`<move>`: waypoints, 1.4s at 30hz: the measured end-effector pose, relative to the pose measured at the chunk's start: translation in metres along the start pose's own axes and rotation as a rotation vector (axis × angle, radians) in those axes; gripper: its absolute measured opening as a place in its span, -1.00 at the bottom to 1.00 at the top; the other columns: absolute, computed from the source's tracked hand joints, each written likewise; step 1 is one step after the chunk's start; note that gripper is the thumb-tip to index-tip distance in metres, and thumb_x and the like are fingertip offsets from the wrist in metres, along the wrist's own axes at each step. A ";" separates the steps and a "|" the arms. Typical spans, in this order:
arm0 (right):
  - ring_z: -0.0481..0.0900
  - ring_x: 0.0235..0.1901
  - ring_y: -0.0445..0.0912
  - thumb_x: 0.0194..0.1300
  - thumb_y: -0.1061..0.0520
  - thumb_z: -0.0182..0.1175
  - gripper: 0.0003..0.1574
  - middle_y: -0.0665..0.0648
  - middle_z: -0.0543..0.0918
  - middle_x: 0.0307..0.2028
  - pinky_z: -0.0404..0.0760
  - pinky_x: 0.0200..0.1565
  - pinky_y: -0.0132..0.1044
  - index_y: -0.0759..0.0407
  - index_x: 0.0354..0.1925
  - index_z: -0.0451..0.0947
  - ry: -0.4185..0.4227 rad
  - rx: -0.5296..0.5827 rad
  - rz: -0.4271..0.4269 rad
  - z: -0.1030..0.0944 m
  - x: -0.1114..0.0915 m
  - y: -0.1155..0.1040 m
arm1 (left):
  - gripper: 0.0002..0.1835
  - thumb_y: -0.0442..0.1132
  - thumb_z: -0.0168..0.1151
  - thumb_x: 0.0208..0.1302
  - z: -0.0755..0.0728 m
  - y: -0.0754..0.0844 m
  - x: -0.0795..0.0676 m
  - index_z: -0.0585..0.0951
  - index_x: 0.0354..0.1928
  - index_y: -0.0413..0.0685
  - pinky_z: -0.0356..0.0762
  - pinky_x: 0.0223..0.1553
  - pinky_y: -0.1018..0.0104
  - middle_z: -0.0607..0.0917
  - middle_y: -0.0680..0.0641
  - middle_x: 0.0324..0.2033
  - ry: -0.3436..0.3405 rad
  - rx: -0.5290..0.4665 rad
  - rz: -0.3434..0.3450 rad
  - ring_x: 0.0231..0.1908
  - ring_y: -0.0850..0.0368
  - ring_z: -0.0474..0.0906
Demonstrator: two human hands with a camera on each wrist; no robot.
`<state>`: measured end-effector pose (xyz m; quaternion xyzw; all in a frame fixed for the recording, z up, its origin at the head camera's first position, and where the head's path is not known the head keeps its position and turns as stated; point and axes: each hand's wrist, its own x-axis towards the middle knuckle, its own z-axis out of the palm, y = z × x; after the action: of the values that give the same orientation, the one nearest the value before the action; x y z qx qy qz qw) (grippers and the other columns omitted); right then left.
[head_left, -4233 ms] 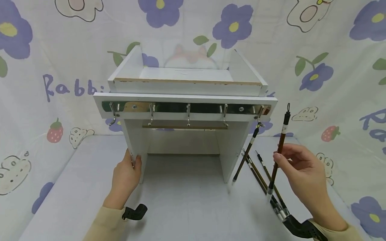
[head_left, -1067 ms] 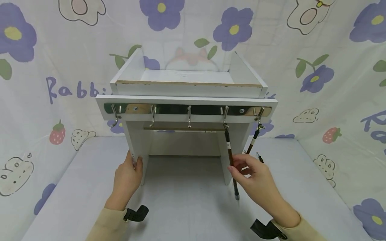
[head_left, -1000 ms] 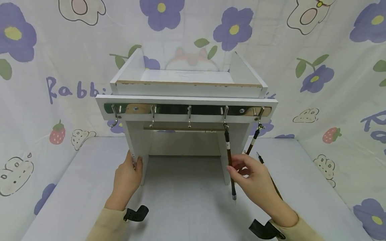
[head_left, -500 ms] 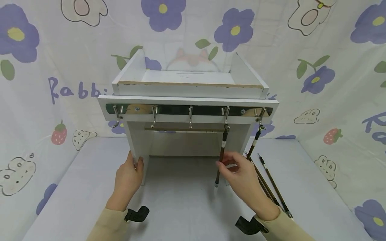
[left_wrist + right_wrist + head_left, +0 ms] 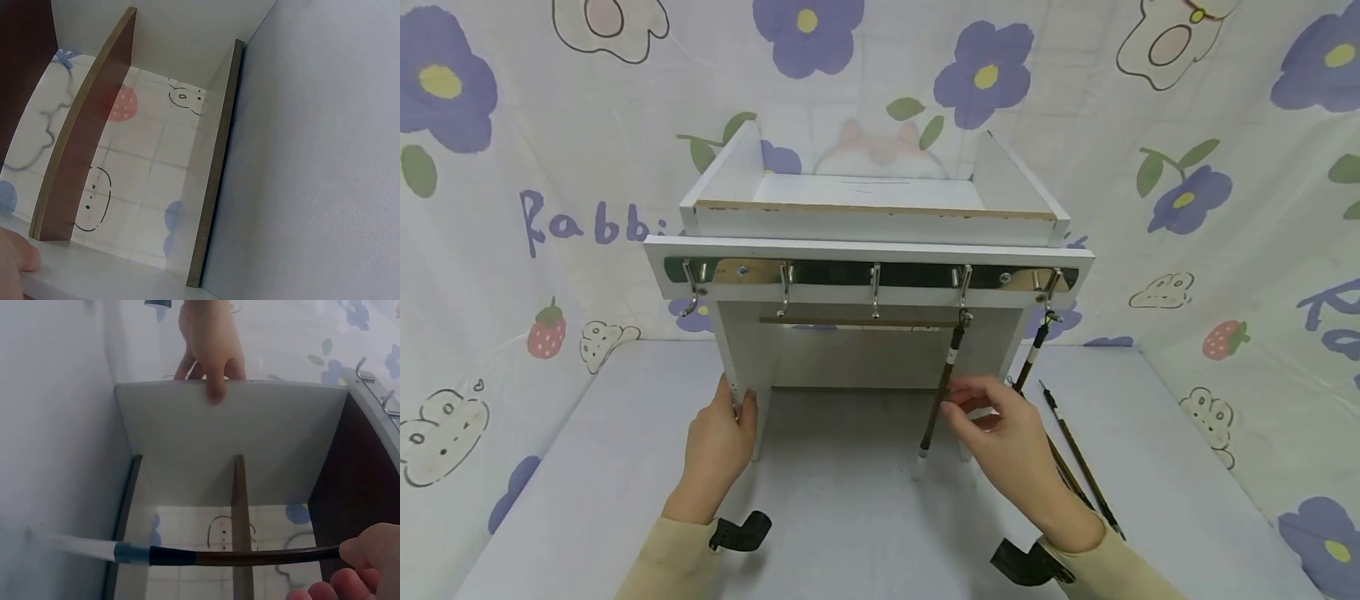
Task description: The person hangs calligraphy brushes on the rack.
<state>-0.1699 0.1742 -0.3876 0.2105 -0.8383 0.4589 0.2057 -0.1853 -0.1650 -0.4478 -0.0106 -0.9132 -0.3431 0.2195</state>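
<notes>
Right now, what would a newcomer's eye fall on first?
Probably the white rack mid-picture in the head view, a shiny hook strip across its front. A brush hangs from the rightmost hook, a second brush from the next hook, at the fingertips of the right hand. Purple flowers dot the backdrop behind.

Beyond the hands [image 5: 718, 433] and wrapping round on either side of them, I see a white, lightly creased fabric backdrop [image 5: 1093, 171] printed with purple, yellow-centred flowers [image 5: 986, 77], red strawberries [image 5: 547, 333] and outlined rabbits [image 5: 443, 437]. Beneath the hands spreads a flat, pale-grey worktop [image 5: 850, 521], softly lit.
</notes>
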 end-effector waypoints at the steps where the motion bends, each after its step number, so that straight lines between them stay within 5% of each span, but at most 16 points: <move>1: 0.61 -0.27 -0.20 0.20 0.23 0.36 -0.70 -0.11 0.65 -0.26 0.61 -0.35 -0.33 0.07 -0.08 0.59 0.000 0.005 -0.003 -0.001 0.000 0.000 | -0.60 -0.21 0.00 0.45 0.000 0.000 0.000 0.32 0.19 -0.33 0.57 -0.46 -0.12 0.65 -0.47 -0.24 0.003 -0.001 0.002 -0.36 -0.30 0.66; 8: 0.60 -0.30 -0.20 0.18 0.28 0.37 -0.63 -0.11 0.65 -0.26 0.58 -0.37 -0.37 0.02 -0.05 0.59 -0.013 0.015 -0.012 -0.018 -0.003 -0.005 | -0.60 -0.20 0.00 0.45 0.001 -0.001 0.000 0.33 0.18 -0.32 0.57 -0.45 -0.12 0.65 -0.47 -0.24 0.001 0.006 -0.002 -0.36 -0.31 0.66; 15: 0.60 -0.32 -0.20 0.07 0.47 0.35 -0.60 0.12 0.66 -0.29 0.57 -0.40 -0.39 0.24 -0.09 0.58 0.005 0.018 -0.057 -0.041 -0.007 -0.018 | -0.59 -0.19 -0.01 0.45 0.002 -0.001 0.001 0.32 0.19 -0.33 0.57 -0.47 -0.12 0.65 -0.47 -0.24 -0.005 0.010 -0.004 -0.38 -0.30 0.66; 24: 0.61 -0.30 -0.22 0.11 0.37 0.39 -0.57 0.05 0.66 -0.27 0.57 -0.39 -0.43 0.13 -0.04 0.58 0.016 0.012 -0.055 -0.062 -0.011 0.018 | -0.61 -0.20 0.00 0.45 0.001 0.000 0.001 0.33 0.17 -0.32 0.56 -0.48 -0.11 0.66 -0.46 -0.26 0.002 0.012 0.004 -0.39 -0.29 0.66; 35: 0.61 -0.35 -0.27 0.11 0.34 0.40 -0.59 0.04 0.67 -0.31 0.55 -0.36 -0.48 0.11 -0.06 0.59 0.074 -0.083 0.046 -0.077 -0.019 0.036 | -0.62 -0.20 0.00 0.45 0.001 0.000 0.001 0.33 0.16 -0.32 0.57 -0.44 -0.13 0.66 -0.46 -0.24 -0.001 0.003 -0.001 -0.34 -0.31 0.66; 42: 0.59 -0.35 -0.30 0.17 0.22 0.39 -0.66 0.07 0.67 -0.32 0.53 -0.34 -0.53 0.17 -0.06 0.59 0.091 -0.161 0.134 -0.082 -0.023 0.067 | -0.63 -0.20 0.00 0.45 0.002 -0.001 0.001 0.34 0.16 -0.30 0.57 -0.42 -0.13 0.66 -0.45 -0.24 -0.002 0.003 -0.005 -0.33 -0.31 0.66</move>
<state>-0.1749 0.2810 -0.4046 0.1160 -0.8744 0.4120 0.2287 -0.1866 -0.1647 -0.4492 -0.0082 -0.9139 -0.3424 0.2178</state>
